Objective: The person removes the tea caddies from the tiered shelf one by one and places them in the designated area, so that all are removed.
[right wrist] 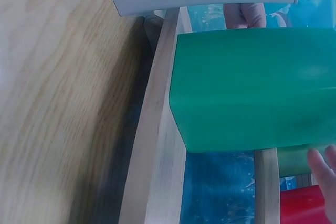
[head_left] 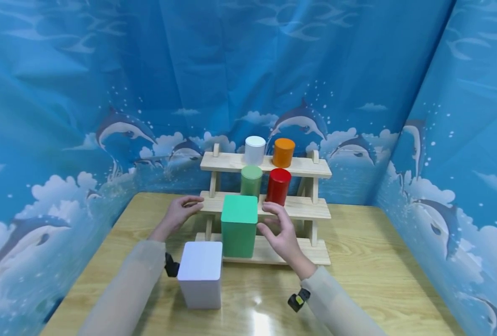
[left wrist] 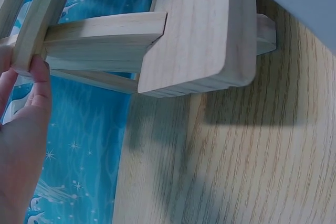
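Observation:
A three-tier wooden display stand [head_left: 265,207] stands at the back of the table. My left hand [head_left: 180,215] pinches the left end of its middle shelf [left wrist: 32,40], thumb on one side and fingers on the other. A tall green box [head_left: 239,233] sits upright on the bottom shelf. Just right of this box is my right hand [head_left: 283,235], fingers loosely bent and holding nothing. In the right wrist view its fingertips [right wrist: 319,169] show close to the green box. Behind them on the middle shelf are a green cylinder [head_left: 251,181] and a red cylinder [head_left: 278,187].
A white box [head_left: 200,280] stands on the wooden table [head_left: 357,280], in front of the stand and beside the left wrist. The top shelf carries a white cylinder [head_left: 255,151] and an orange cylinder [head_left: 283,154]. Blue dolphin-print curtains [head_left: 231,70] hang behind and at the sides.

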`<state>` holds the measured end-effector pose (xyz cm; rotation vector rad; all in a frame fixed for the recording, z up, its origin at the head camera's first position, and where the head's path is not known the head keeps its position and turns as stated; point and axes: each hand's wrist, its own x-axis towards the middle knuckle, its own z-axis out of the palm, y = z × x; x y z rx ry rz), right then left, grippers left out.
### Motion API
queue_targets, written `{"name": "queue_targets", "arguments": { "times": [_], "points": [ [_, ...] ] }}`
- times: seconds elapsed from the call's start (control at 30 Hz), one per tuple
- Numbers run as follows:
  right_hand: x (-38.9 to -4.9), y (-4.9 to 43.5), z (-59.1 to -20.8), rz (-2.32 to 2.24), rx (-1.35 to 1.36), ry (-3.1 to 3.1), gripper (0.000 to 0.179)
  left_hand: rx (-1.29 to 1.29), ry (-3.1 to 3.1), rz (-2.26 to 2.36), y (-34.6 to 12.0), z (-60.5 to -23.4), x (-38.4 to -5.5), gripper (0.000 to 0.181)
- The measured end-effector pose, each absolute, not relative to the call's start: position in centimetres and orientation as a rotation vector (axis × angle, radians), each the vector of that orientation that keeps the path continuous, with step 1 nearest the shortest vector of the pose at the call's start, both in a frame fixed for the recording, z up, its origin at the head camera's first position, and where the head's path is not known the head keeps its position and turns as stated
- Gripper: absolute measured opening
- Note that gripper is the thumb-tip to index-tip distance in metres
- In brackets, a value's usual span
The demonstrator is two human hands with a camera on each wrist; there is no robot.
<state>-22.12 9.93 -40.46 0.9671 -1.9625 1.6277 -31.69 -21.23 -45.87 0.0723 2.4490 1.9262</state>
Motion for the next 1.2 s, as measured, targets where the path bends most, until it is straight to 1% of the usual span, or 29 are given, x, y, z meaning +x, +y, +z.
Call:
{"name": "queue_targets", "arguments": {
  "times": [0.3, 0.7, 0.97, 1.07, 1.2],
  "points": [
    [-22.4, 9.5, -39.8, 1.605, 1.054, -2.098, 0.06, 0.057, 2.447, 1.939, -21.3, -45.6, -31.8, 0.039],
    [-23.4, 9.5, -40.0, 1.645, 1.081, -2.191, 0.064, 0.028, 2.361, 1.968, -21.5, -45.9, -32.1, 0.043],
    [-24.1, 9.3, -40.1, 1.661, 1.062, -2.268, 0.07, 0.023, 2.323, 1.979, -21.6, -46.0, -32.2, 0.045],
    [-24.2, 9.2, -40.1, 1.665, 1.057, -2.29, 0.069, 0.024, 2.31, 1.99, -21.6, -46.1, -32.3, 0.045],
    [-24.2, 9.3, -40.1, 1.682, 1.043, -2.314, 0.063, 0.023, 2.302, 1.998, -21.5, -46.1, -32.3, 0.046]
  ]
}}
